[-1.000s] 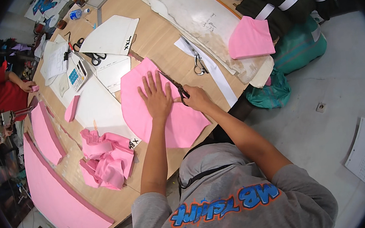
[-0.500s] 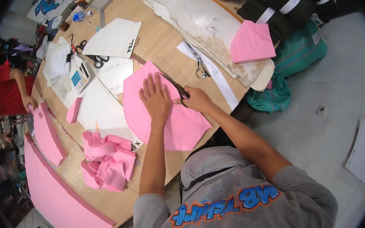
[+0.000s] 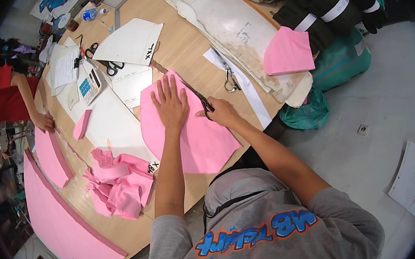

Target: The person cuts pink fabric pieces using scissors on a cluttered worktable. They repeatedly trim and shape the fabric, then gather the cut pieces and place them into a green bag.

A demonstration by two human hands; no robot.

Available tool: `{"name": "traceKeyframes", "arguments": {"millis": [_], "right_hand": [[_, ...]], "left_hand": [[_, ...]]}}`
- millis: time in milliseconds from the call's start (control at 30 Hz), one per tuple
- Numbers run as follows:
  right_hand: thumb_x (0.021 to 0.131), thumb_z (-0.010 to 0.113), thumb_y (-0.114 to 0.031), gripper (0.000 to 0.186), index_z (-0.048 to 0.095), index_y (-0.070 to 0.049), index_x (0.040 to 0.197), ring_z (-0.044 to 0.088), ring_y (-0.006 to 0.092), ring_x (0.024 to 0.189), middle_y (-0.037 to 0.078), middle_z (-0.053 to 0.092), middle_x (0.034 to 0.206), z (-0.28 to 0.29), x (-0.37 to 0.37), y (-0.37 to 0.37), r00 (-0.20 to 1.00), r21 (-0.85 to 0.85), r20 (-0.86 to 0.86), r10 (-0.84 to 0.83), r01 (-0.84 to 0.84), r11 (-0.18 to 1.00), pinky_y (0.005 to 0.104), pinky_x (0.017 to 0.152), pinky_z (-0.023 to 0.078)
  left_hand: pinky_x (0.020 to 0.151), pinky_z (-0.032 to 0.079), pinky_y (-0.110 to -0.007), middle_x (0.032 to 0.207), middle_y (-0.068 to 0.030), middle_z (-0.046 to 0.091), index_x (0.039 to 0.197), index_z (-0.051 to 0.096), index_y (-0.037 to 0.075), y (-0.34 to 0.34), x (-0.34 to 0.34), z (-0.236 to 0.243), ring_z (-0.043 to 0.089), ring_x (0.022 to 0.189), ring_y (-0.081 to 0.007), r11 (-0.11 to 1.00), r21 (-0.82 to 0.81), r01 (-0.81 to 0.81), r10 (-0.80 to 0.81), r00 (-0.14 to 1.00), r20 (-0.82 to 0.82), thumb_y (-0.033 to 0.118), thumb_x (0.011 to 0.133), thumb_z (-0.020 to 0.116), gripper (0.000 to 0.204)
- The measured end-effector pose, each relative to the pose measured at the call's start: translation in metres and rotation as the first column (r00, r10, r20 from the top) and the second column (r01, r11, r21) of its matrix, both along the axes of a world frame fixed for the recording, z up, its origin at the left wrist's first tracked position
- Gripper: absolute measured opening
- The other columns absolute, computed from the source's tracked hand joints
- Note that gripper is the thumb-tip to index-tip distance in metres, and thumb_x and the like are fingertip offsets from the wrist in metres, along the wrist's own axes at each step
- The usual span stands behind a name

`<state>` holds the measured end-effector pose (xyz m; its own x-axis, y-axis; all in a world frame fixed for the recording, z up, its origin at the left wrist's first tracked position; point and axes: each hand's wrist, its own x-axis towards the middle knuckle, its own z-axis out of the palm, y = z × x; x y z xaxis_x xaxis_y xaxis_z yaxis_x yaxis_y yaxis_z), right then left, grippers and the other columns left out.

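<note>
Pink fabric piece (image 3: 188, 136): flat on the wooden tabletop (image 3: 184, 47), near its front edge; left hand (image 3: 170, 105) pressed on it, fingers spread; right hand (image 3: 222, 112) at its right edge, fingers closed around dark scissors (image 3: 199, 98); crumpled pink scraps (image 3: 120, 185) to the left; white paper patterns (image 3: 129, 42) beyond.

You stand at a long wooden table (image 3: 184, 47) that runs across the upper left. A grey concrete floor (image 3: 364, 94) spreads to your right, evenly lit, with a green bag (image 3: 301, 113) lying by the table's right edge.
</note>
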<state>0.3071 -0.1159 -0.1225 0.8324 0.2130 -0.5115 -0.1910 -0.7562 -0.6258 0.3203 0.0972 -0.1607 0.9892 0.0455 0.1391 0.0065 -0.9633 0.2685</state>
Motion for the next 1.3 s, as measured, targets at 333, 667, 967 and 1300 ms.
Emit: {"name": "traceKeyframes", "arguments": {"millis": [333, 667, 967, 1300], "right_hand": [[0.089, 0.091, -0.077, 0.079, 0.071, -0.002, 0.106, 0.074, 0.0400, 0.082, 0.020, 0.076, 0.088, -0.007, -0.001, -0.001, 1.000, 0.009, 0.020, -0.013, 0.013, 1.000, 0.0527, 0.079, 0.056], [0.085, 0.097, -0.074, 0.079, 0.064, -0.002, 0.088, 0.062, 0.0290, 0.068, 0.014, 0.064, 0.073, -0.001, 0.003, 0.008, 0.992, 0.075, 0.095, -0.079, 0.072, 0.995, 0.0463, 0.069, 0.051], [0.088, 0.098, -0.066, 0.075, 0.061, -0.001, 0.080, 0.054, 0.0259, 0.063, 0.011, 0.058, 0.068, -0.007, 0.009, 0.005, 0.994, 0.043, 0.106, -0.040, 0.036, 0.998, 0.0459, 0.064, 0.046], [0.087, 0.099, -0.066, 0.075, 0.061, -0.001, 0.085, 0.056, 0.0249, 0.068, 0.011, 0.061, 0.072, 0.009, 0.013, 0.013, 0.997, 0.057, 0.025, -0.075, 0.073, 0.996, 0.0449, 0.066, 0.047]], "left_hand": [[0.146, 0.009, -0.062, 0.193, -0.0055, 0.033, 0.184, 0.040, 0.020, -0.002, 0.001, 0.001, 0.022, 0.180, -0.0300, 1.000, 0.004, -0.025, 0.025, 0.999, -0.030, 0.050, 0.122, 0.047, 0.069], [0.145, 0.011, -0.064, 0.192, -0.0081, 0.034, 0.184, 0.039, 0.018, -0.001, -0.001, 0.005, 0.024, 0.179, -0.0327, 0.998, -0.059, -0.012, 0.013, 1.000, 0.013, 0.047, 0.123, 0.047, 0.068], [0.145, 0.013, -0.065, 0.191, -0.0086, 0.035, 0.184, 0.039, 0.018, 0.000, -0.001, 0.002, 0.025, 0.179, -0.0329, 0.999, -0.031, -0.008, 0.009, 0.999, 0.032, 0.047, 0.122, 0.048, 0.069], [0.145, 0.010, -0.063, 0.191, -0.0076, 0.037, 0.183, 0.042, 0.019, 0.000, -0.001, 0.001, 0.026, 0.179, -0.0307, 0.999, -0.043, -0.024, 0.026, 0.999, 0.039, 0.049, 0.122, 0.047, 0.068]]}}
